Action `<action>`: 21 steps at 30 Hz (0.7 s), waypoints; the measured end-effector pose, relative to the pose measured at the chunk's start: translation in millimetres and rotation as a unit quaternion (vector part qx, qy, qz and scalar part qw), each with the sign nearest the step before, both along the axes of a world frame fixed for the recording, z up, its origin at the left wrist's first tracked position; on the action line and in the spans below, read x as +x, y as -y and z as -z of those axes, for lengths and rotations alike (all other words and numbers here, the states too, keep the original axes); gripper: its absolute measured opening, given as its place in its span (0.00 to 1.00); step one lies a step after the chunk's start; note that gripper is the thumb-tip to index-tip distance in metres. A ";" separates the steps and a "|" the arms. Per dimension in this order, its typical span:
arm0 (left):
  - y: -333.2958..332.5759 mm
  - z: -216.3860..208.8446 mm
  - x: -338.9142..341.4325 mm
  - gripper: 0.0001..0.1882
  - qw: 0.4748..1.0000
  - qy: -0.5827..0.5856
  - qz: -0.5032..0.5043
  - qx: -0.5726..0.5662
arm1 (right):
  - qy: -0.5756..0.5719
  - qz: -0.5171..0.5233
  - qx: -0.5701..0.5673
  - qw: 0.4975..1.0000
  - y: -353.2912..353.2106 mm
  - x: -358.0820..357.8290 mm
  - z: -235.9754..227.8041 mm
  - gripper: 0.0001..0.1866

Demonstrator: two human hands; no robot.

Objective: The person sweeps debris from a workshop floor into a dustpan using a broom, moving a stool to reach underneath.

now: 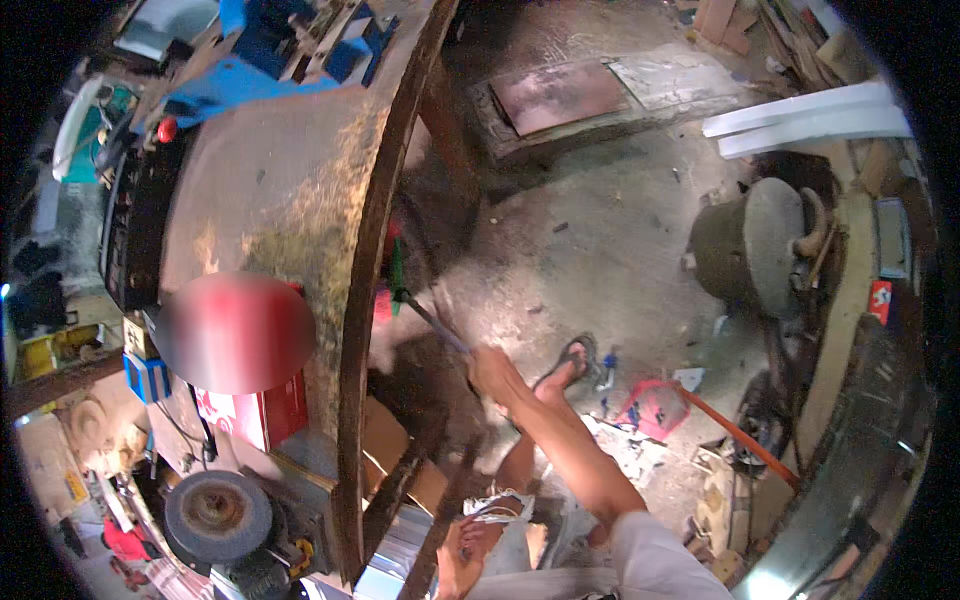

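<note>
My right hand [495, 374] is closed around the dark handle of what looks like a broom [438, 325]. From my fist the handle slants away to the left, toward green and red parts at the workbench edge. The bench hides some of that far end. Low in the picture, my left hand [460, 558] hangs beside my leg, its fingers loosely bent and apart, with nothing visible in it. A whitish frayed piece [500, 506] lies close to that hand. On the floor right of my sandalled foot is a red dustpan [652, 408] with a long orange handle.
The wooden workbench [290, 170] rises at my left, carrying blue metal tools [255, 85] and a red box [285, 410]. A grinder wheel [218, 515] stands near its front. At right are a round drum [745, 245], white strips [810, 120] and clutter along the wall.
</note>
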State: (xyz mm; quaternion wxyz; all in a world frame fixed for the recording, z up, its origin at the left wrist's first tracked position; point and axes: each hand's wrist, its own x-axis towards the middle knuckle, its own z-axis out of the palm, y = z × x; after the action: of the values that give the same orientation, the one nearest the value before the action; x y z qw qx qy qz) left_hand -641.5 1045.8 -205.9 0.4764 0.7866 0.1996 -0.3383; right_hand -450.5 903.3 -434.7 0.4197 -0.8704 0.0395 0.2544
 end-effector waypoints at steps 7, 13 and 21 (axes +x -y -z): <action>25.2 -10.5 53.8 0.17 0.994 0.066 0.026 0.083 | 0.015 0.050 -0.052 0.997 110.9 27.9 64.9 0.07; 125.2 -63.7 262.3 0.19 0.835 0.534 0.081 0.101 | -0.144 0.284 -0.028 0.947 208.6 -123.1 -74.6 0.10; 220.6 -181.3 454.9 0.17 0.627 0.752 0.109 0.172 | 0.003 0.487 0.081 0.870 202.4 67.6 21.9 0.16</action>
State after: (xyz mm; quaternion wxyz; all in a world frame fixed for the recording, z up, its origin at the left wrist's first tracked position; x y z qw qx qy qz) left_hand -186.6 825.3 -24.6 0.2768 0.8511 -0.2606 0.3622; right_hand -382.8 700.9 -456.6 0.5593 -0.7045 0.4365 0.0170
